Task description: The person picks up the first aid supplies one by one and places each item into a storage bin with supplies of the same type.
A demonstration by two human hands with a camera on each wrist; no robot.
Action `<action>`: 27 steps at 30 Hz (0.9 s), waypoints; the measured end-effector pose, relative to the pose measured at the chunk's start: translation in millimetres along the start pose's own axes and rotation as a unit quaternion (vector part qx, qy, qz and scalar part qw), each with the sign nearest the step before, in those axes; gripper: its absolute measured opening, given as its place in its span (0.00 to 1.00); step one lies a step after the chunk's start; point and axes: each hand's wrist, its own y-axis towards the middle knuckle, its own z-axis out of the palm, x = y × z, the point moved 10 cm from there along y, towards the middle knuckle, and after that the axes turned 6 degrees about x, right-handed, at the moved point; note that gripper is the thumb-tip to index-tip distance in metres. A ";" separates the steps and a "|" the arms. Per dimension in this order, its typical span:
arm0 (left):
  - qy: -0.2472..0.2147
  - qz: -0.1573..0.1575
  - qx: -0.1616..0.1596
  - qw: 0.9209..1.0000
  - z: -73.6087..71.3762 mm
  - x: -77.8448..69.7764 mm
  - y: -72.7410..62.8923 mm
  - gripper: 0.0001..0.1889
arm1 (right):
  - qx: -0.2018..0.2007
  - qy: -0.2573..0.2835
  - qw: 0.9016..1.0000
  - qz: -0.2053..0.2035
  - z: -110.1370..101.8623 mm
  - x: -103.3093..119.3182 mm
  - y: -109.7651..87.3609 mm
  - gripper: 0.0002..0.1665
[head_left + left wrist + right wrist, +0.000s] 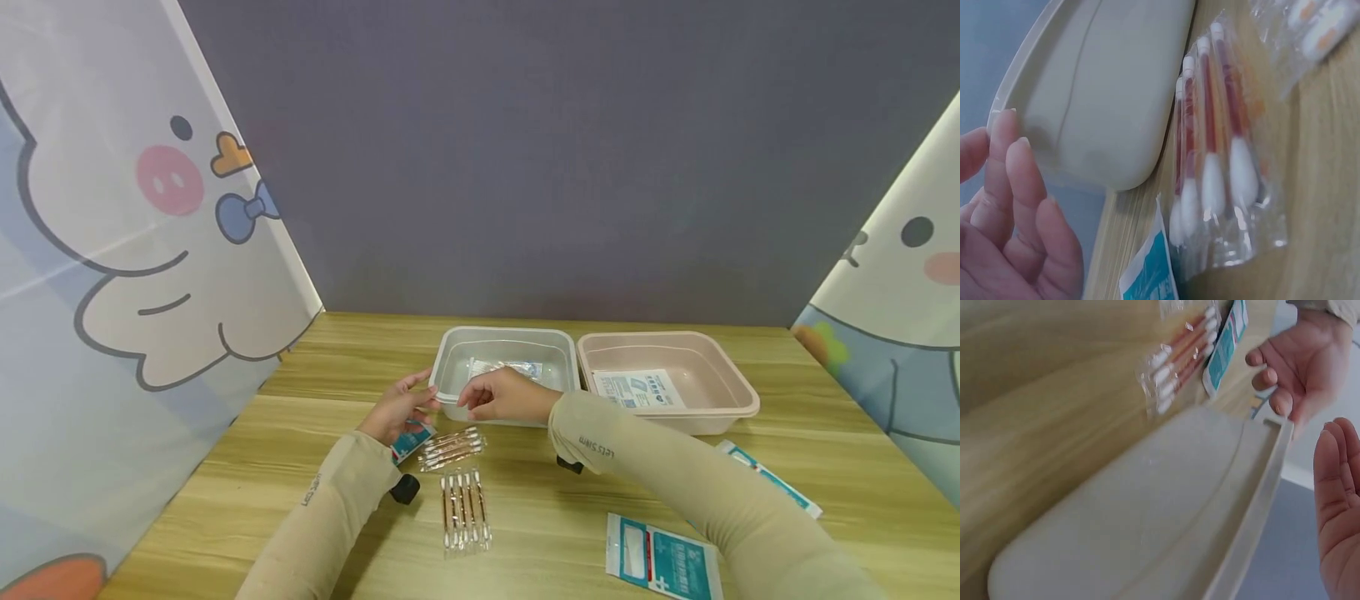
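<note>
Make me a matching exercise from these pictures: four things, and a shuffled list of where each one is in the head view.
1. Left hand
2. Right hand
3. White printed packet
4. Two swab packs

A. Inside the pink tray
B. On the wooden table
C. At the gray tray's front left corner
D. By the gray tray's front rim, nearer its middle

Pairs: 1-C, 2-D, 3-A, 4-B.

Looks booth-like from here, wood-grain table [543, 508], plain grey panel [525, 158] behind, cartoon-printed left panel [90, 200], cartoon-printed right panel [911, 308]
</note>
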 end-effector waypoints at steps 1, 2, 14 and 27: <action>0.000 -0.001 -0.001 1.000 0.0 0.1 -0.1 0.27 | 0.001 -0.007 1.000 -0.005 2.6 1.1 -0.8 0.08; 0.001 0.000 -0.001 1.000 0.1 0.0 -0.2 0.27 | 0.005 -0.014 1.000 -0.010 5.6 2.0 -1.5 0.08; -0.002 0.003 -0.002 1.000 -1.1 -2.0 0.5 0.29 | 0.113 -0.015 0.993 -0.011 56.8 -9.4 -9.4 0.14; -0.005 0.001 0.001 1.000 0.5 -1.1 0.9 0.29 | 0.175 -0.227 0.954 -0.087 86.1 4.1 -17.9 0.15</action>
